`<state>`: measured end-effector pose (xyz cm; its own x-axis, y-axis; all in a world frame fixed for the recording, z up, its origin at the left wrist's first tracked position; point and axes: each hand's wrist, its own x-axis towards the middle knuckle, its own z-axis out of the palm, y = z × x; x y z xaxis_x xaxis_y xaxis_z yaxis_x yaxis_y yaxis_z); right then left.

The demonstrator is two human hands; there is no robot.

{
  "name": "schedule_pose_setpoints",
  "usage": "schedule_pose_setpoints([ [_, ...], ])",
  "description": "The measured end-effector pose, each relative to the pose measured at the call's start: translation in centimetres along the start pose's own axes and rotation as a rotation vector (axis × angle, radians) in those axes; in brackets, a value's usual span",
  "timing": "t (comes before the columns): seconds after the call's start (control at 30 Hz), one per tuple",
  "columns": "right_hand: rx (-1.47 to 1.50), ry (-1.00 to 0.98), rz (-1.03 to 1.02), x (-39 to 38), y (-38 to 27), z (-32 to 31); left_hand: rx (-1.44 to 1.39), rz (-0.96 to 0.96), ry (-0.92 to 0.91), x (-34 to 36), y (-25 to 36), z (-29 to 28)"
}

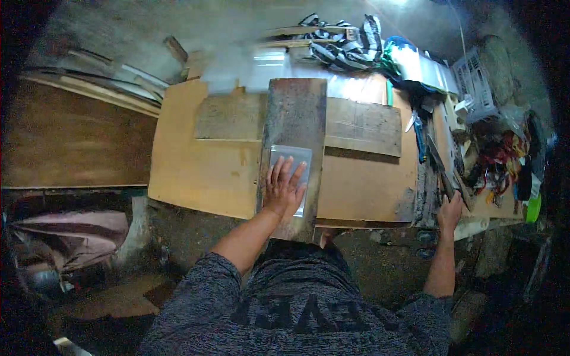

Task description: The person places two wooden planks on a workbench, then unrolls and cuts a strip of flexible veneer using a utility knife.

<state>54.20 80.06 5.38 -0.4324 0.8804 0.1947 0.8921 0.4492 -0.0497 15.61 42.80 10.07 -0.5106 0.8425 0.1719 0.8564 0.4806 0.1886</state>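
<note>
My left hand (pixel 285 187) lies flat with its fingers spread on a clear plastic sheet or pouch (pixel 301 155). That plastic rests on a dark, worn wooden plank (pixel 297 113) running away from me across the table. Over at the table's right side, my right hand (pixel 450 212) is closed around the near end of a long, dark, narrow tool (pixel 439 163), perhaps a blade; its exact kind is not clear. Just left of this tool lies a blue-handled hand tool (pixel 420 139).
Under the plank, a shorter board (pixel 363 127) lies crosswise on the tan tabletop (pixel 202 172). Clear plastic sheets (pixel 267 68) and a black-and-white striped bag (pixel 344 50) sit at the back. To the right are a grey plastic crate (pixel 475 86), tangled coloured strips (pixel 502 157) and a green roll (pixel 533 209).
</note>
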Motion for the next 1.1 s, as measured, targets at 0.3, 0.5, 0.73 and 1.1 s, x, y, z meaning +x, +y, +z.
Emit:
schedule_pose_setpoints([
  [0.3, 0.895, -0.442, -0.092, -5.4, -12.8, -10.3, -0.044, -0.004, 0.02, 0.1, 0.0, 0.4],
  [0.5, 1.205, -0.7, 0.035, -6.2, -26.0, -15.9, -0.07, -0.018, -0.002, 0.0, -0.4, 1.6],
  [0.73, 1.028, -0.584, 0.185, -4.5, -33.9, -20.3, -0.145, -0.003, 0.087, -0.1, -0.4, 1.4],
  [1.1, 1.177, -0.041, -0.276, -0.1, -41.2, -18.8, -0.219, 0.017, 0.037, 0.1, -0.6, 0.6],
])
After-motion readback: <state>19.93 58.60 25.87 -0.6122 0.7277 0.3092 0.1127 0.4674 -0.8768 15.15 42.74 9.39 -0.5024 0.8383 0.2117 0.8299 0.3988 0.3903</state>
